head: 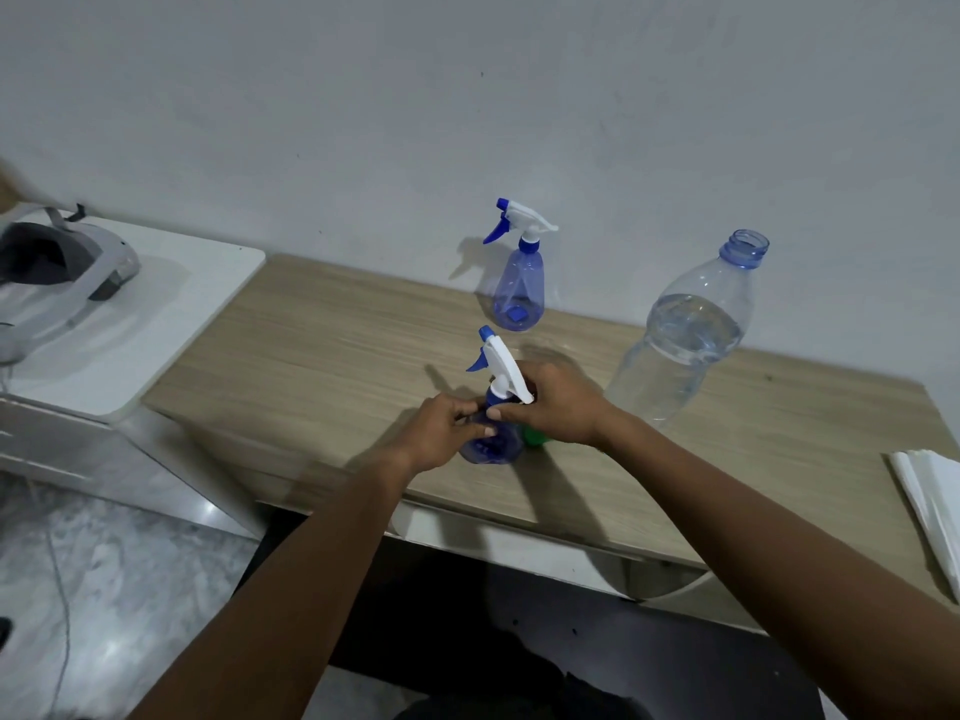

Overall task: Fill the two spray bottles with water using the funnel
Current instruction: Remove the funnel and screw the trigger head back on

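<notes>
Two blue see-through spray bottles with white and blue trigger heads are on the wooden table [322, 345]. The near spray bottle [493, 449] stands between my hands. My left hand [447, 428] grips its body. My right hand [556, 407] is closed around its neck, just under the trigger head [501, 363]. The far spray bottle [518, 291] stands alone by the wall, head on. A green object [535, 437], perhaps the funnel, peeks out under my right hand, mostly hidden. A big clear water bottle [685, 335], uncapped and partly full, stands to the right.
A white side surface [171, 314] at the left carries a grey and white headset [57, 272]. A stack of white paper [930, 506] lies at the table's right edge. The wall runs close behind the table. Below the front edge is the floor.
</notes>
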Demonstrator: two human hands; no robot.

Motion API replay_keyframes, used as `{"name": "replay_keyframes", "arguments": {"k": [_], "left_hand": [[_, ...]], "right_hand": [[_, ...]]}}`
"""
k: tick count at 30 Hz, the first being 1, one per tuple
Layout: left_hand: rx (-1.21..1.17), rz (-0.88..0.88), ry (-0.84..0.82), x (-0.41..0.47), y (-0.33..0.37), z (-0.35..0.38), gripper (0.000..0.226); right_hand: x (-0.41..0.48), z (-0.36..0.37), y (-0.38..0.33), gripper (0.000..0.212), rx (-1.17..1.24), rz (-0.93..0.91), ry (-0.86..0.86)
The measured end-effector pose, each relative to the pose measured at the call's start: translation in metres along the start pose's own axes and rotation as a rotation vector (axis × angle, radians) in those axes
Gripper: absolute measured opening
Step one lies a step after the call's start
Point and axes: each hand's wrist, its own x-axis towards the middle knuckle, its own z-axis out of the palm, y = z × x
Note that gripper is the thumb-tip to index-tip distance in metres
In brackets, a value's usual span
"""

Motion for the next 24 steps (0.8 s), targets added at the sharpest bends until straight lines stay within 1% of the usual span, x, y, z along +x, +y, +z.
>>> {"name": "replay_keyframes", "arguments": {"k": [1, 3, 4, 5, 8, 14, 17, 21, 24], "left_hand": [[0.004, -0.007, 0.003, 0.000, 0.001, 0.000, 0.015], [0.010, -0.003, 0.010, 0.000, 0.002, 0.000, 0.030], [0.002, 0.001, 0.009, 0.000, 0.001, 0.000, 0.033], [-0.012, 0.007, 0.005, 0.000, 0.000, 0.000, 0.031], [-0.041, 0.016, -0.011, 0.000, -0.002, 0.001, 0.017], [-0.058, 0.027, -0.022, -0.001, -0.002, 0.000, 0.023], [-0.031, 0.029, -0.020, 0.001, -0.004, 0.001, 0.021], [-0.009, 0.036, -0.003, 0.001, -0.004, 0.001, 0.018], [-0.015, 0.037, -0.010, 0.001, -0.006, 0.001, 0.015]], "right_hand": [[0.001, 0.002, 0.000, 0.017, 0.010, 0.004, 0.022], [0.002, 0.005, 0.000, 0.015, 0.025, 0.012, 0.053], [0.002, 0.006, 0.001, 0.014, 0.032, 0.011, 0.063], [0.002, 0.007, 0.003, 0.014, 0.037, 0.005, 0.068], [-0.001, 0.007, 0.009, 0.015, 0.038, -0.032, 0.065], [-0.004, 0.000, 0.011, 0.015, 0.066, -0.062, 0.001], [-0.002, 0.003, 0.009, 0.017, 0.082, -0.050, 0.024], [0.002, 0.010, 0.006, 0.022, 0.054, -0.013, 0.101], [0.001, 0.010, 0.004, 0.019, 0.039, -0.005, 0.091]]}}
